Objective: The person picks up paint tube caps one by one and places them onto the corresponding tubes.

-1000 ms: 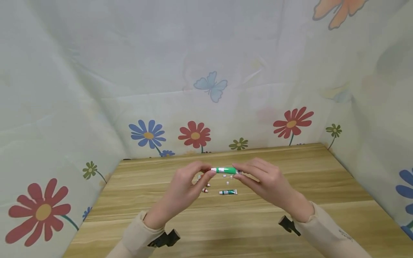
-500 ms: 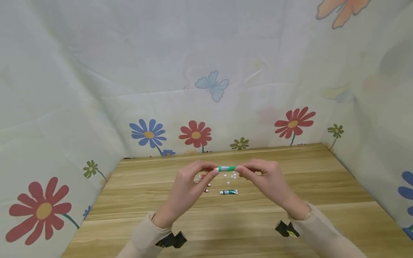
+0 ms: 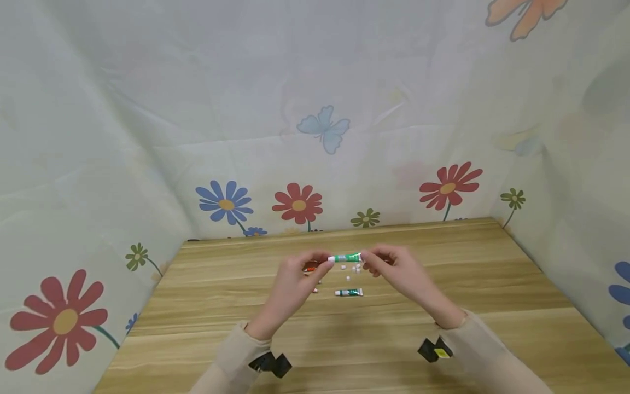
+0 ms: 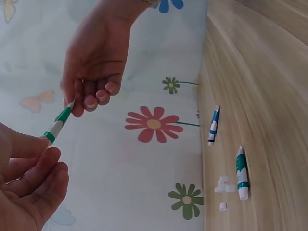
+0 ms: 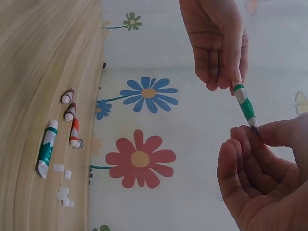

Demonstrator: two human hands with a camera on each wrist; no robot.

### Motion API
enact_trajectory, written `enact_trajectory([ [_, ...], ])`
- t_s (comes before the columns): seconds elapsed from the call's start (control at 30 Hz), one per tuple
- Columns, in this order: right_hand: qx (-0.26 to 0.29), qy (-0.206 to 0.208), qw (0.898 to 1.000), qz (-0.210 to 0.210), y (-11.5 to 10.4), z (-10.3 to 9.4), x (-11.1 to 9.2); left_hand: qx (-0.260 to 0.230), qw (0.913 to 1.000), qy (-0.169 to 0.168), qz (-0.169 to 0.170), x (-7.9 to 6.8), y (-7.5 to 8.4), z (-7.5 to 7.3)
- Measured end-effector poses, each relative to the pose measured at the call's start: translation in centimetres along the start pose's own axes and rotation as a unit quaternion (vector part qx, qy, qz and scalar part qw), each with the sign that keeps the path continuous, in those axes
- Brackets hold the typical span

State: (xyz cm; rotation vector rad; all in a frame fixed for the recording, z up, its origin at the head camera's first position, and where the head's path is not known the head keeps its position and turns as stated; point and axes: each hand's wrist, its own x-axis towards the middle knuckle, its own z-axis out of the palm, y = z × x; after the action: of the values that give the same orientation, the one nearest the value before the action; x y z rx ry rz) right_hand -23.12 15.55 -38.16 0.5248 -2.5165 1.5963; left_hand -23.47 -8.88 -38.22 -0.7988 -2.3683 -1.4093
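A small green paint tube (image 3: 350,257) is held level above the table, its white cap end to the left. My left hand (image 3: 290,287) pinches the cap end between thumb and fingers. At the flat silver tail, my right hand (image 3: 410,279) pinches the tube, as the right wrist view shows with the tail between thumb and forefinger (image 5: 250,137). Below, a darker green paint tube (image 3: 348,293) lies on the table. Several small white caps (image 3: 356,268) are scattered just behind it.
On the wooden table (image 3: 315,339) an orange-red tube (image 5: 74,131) and two dark red tubes, one brownish (image 5: 68,96), lie to the left. A blue tube (image 4: 214,125) shows in the left wrist view. A flowered cloth (image 3: 236,137) encloses the back and sides.
The tube has shifted slightly right and turned in the hands, so its printed side and silver tail show more. My left hand has moved a little right; my right fingers have changed their grip.
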Motion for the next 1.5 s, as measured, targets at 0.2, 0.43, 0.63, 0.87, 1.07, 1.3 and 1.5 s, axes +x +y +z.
enact_trajectory([
  [0.2, 0.007, -0.029, 0.999, 0.015, 1.7, 0.5, 0.3, 0.005, 0.9997, -0.019, -0.014, 0.0, -1.7, 0.5],
  [0.43, -0.018, -0.043, 0.998, 0.037, 3.6, 1.6, 0.4, 0.012, 0.9971, -0.038, -0.065, -0.2, -3.3, 1.3],
  [0.63, -0.045, -0.051, 0.997, 0.039, 5.3, 2.3, 0.5, 0.025, 0.9944, -0.053, -0.088, -0.4, -4.4, 2.2],
  [0.87, -0.048, -0.071, 0.995, 0.055, 6.5, 2.9, 0.7, 0.038, 0.9906, -0.082, -0.103, -0.8, -5.7, 2.9],
  [1.07, -0.059, -0.087, 0.992, 0.066, 7.2, 3.0, 0.7, 0.044, 0.9904, -0.095, -0.090, -0.9, -7.0, 3.5],
  [1.3, -0.062, -0.091, 0.991, 0.071, 7.9, 3.1, 0.8, 0.050, 0.9881, -0.116, -0.088, -1.2, -7.7, 4.2],
  [1.5, -0.084, -0.088, 0.990, 0.067, 8.5, 3.2, 0.7, 0.055, 0.9862, -0.127, -0.090, -1.4, -8.4, 4.6],
])
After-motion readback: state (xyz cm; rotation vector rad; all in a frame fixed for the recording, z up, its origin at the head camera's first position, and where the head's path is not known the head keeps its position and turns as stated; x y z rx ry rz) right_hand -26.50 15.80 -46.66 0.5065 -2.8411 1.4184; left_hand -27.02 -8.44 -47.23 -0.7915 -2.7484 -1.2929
